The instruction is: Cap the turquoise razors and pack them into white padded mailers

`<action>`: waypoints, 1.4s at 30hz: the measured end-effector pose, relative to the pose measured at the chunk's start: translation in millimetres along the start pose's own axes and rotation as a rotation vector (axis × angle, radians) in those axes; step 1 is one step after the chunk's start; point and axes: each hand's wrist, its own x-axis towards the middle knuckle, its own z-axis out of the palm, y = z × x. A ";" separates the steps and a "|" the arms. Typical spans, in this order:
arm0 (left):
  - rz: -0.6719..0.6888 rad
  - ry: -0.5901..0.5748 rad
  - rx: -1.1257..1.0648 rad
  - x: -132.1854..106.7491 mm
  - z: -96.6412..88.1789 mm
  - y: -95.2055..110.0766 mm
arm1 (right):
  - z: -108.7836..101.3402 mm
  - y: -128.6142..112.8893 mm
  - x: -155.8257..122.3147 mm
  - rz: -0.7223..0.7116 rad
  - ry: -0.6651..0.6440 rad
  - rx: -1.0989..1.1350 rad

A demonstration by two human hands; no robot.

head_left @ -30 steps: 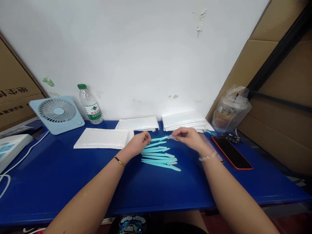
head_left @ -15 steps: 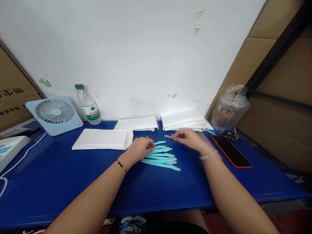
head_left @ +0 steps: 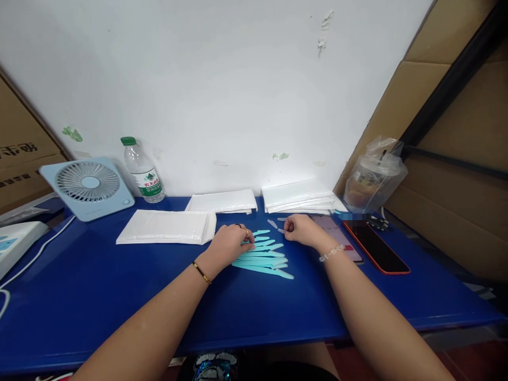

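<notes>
Several turquoise eyebrow razors (head_left: 270, 262) lie fanned out on the blue table, their blade ends pointing right. My left hand (head_left: 232, 244) is over their left ends, fingers curled and pinched on one of the handles, which they partly hide. To the right, my right hand (head_left: 305, 230) is closed, with a small translucent blade cap (head_left: 281, 231) at its thumb and fingertips. Another loose clear cap (head_left: 272, 224) lies just beyond the razors, and one more clear strip (head_left: 281, 218) is close to the right fingers.
White padded envelopes (head_left: 164, 226) lie at left and along the wall, with a stack (head_left: 299, 196) at right. A fan (head_left: 90, 185) and water bottle (head_left: 145, 172) stand at back left. Two phones (head_left: 377, 246) (head_left: 337, 238) and a bagged drink cup (head_left: 369, 180) are at right.
My right hand has come slightly nearer and lower, uncovering the lit phone beside it. My left hand has shifted a little to the right over the razors. The loose caps show more separately.
</notes>
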 end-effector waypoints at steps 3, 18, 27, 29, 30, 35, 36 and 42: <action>0.002 0.012 0.013 1.1 1.2 -0.9 | -3.8 0.9 -3.3 -0.030 -0.050 0.056; -0.005 0.039 0.037 3.1 1.2 -2.7 | -11.6 -3.3 -8.8 -0.304 -0.073 0.093; 0.010 0.041 0.000 3.3 3.3 -4.0 | -9.0 -2.8 -6.0 -0.277 -0.103 0.148; 0.013 0.044 -0.003 3.9 3.6 -4.5 | -5.7 -4.8 -4.8 -0.290 -0.094 0.156; 0.016 0.047 -0.006 4.3 3.9 -4.8 | -3.6 -6.4 -4.3 -0.298 -0.092 0.162; 0.018 0.049 -0.041 6.3 7.0 -6.7 | 6.4 -18.7 -3.8 -0.336 -0.078 0.221; 0.015 0.046 -0.049 6.7 7.4 -6.8 | 7.4 -21.2 -4.2 -0.347 -0.080 0.227; 0.022 0.054 -0.044 6.3 6.1 -6.4 | 10.3 -23.2 -3.5 -0.362 -0.013 0.191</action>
